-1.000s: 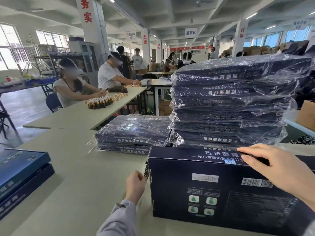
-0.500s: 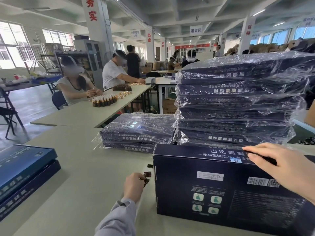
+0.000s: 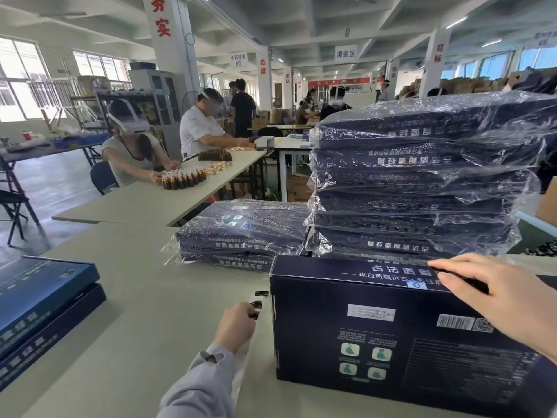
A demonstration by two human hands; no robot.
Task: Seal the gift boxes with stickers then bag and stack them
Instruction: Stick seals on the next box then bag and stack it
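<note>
Head view: upright gift box point(image 3: 376, 336) stood on table point(image 3: 135, 297); right hand point(image 3: 494, 300) lay open-fingered along its top edge; left hand point(image 3: 236, 325) pinched a dark sticker point(image 3: 256, 307) beside it.

Across from you: worker in grey point(image 3: 129, 158) and worker in white point(image 3: 197, 131) seated at a long table point(image 3: 144, 206) with brown bottles point(image 3: 184, 178); pillar point(image 3: 170, 55) and cabinet point(image 3: 158, 95) behind.
</note>
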